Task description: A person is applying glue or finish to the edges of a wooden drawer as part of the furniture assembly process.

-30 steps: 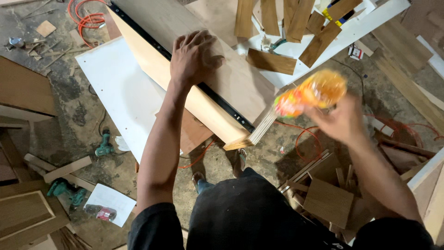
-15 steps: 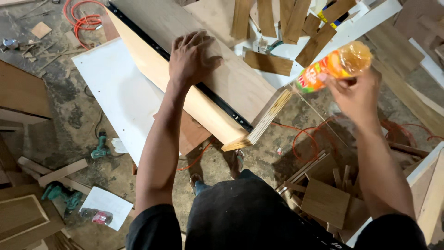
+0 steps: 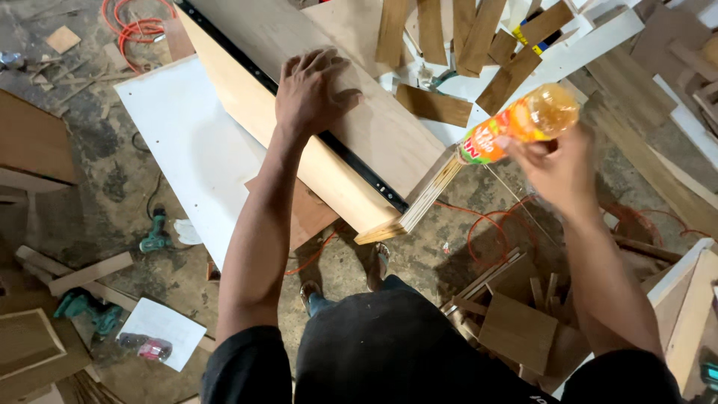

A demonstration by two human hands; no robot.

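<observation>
L hand lies flat, fingers spread, palm down on the top face of the long plywood panel that runs diagonally across the tabletop; a black rail runs along the panel w/ a second tan board beside it. R hand holds a plastic bottle, orange label, amber liquid, tipped on its side w/ the capped end touching or just beside the layered end edge of the panel. R fingers wrap the bottle's far half; thumb side mostly hidden, so how tight the grip is can't be told. A white sheet lies under the boards; loose wood strips lie well apart at top; a green drill sits on the floor.

Risks, as a guess: the panel end overhangs w/ nothing seen under it, so if the L hand eases off, the board could tip or slide. Bottle is held near its base only; a slip would drop it among the offcuts on the floor. If liquid comes out too fast it may run off the edge & drip down rather than stay on the ply.

Vs. earlier frames: bottle was up & away from the wood, near the R side; now it has come down & in, its end at the panel's edge. L hand stays in the same place, same spread.
</observation>
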